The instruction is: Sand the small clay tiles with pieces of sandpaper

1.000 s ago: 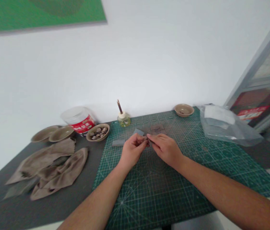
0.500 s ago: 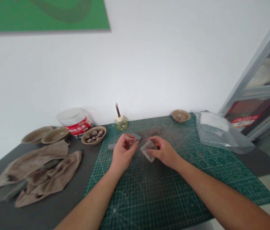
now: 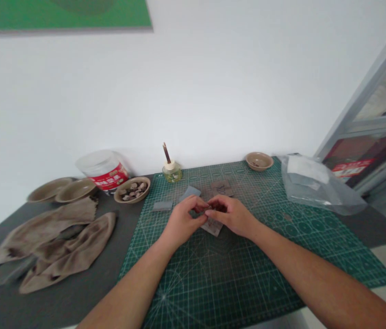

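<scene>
My left hand and my right hand meet at the fingertips over the green cutting mat. Both are closed in a pinch, and what lies between the fingers is too small and hidden to name. Just below the fingertips a worn greyish square sheet, like sandpaper, shows in part; whether fingers still grip it I cannot tell. Behind the hands are a blue-grey sheet and a brown stained square piece. Left of my left hand lies a grey strip.
A bowl of small brown lumps, a lidded plastic jar and two shallow bowls stand left. Brown cloths lie nearer. A reed bottle, small bowl and clear plastic bag are along the back.
My hands have come together at the fingertips. The worn square sheet, held up in my right hand before, now shows lower, beneath both hands. The view has shifted slightly.
</scene>
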Available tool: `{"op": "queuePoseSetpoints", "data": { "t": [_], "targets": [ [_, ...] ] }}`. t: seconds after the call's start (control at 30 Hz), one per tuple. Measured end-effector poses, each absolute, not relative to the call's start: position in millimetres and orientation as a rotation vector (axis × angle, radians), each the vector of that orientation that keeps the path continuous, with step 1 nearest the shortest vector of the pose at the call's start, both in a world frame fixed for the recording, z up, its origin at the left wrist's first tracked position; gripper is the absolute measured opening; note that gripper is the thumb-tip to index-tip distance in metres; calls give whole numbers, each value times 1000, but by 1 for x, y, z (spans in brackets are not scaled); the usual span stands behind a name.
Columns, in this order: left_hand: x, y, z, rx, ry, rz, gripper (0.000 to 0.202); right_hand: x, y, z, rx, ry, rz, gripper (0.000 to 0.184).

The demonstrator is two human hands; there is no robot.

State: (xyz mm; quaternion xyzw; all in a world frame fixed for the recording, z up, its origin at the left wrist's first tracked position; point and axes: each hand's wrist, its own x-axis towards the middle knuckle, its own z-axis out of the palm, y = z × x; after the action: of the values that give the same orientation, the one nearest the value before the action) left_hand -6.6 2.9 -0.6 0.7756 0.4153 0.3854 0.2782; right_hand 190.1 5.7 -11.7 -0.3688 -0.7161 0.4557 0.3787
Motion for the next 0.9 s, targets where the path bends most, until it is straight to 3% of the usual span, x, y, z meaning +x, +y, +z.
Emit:
{"op": "queuePoseSetpoints", "data": {
  "t": [0.1,0.3,0.47,0.9],
  "targets": [
    [-7,2,2,2119,1111,957,14,192,7,-12,-938,-1809,1182,24],
    [-8,0,3,2193,1149,695,34,205,7,-4,-1021,-2170,905,24],
    [-13,1,4,2273,1100,553,29,207,6,0,-918,-2376,826,30],
    [-21,8,-3,2327,959,526,31,202,7,-5,-786,-2505,675,14]
  ]
}}
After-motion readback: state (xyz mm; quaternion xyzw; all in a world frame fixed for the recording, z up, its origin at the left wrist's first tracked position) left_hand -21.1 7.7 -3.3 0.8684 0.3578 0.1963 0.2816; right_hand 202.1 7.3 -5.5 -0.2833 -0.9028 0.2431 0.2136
